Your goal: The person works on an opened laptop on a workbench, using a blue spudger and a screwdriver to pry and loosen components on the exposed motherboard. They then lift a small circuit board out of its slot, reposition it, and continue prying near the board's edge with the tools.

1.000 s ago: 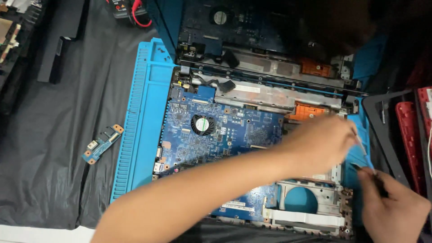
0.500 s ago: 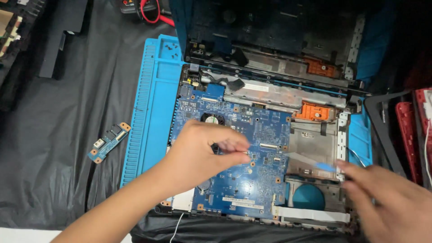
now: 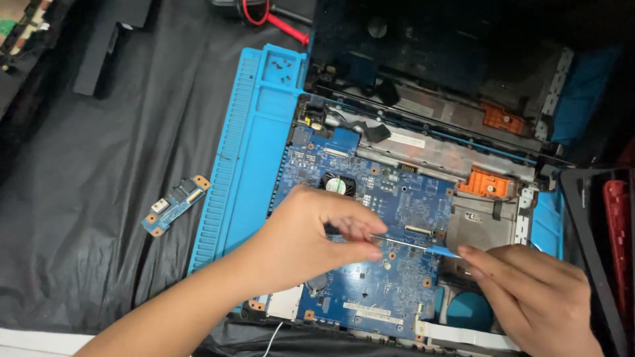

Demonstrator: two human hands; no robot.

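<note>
Over the middle of the blue motherboard (image 3: 383, 264) in the opened laptop chassis (image 3: 489, 218) on the blue repair mat (image 3: 254, 172), the left hand (image 3: 307, 241) and right hand (image 3: 536, 294) each pinch one end of a thin flat ribbon cable (image 3: 417, 246), fingers clamped together.

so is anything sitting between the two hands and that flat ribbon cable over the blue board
Nothing visible does. The left hand pinches one end of the flat ribbon cable and the right hand touches its blue-tipped end, above the blue motherboard.
</note>
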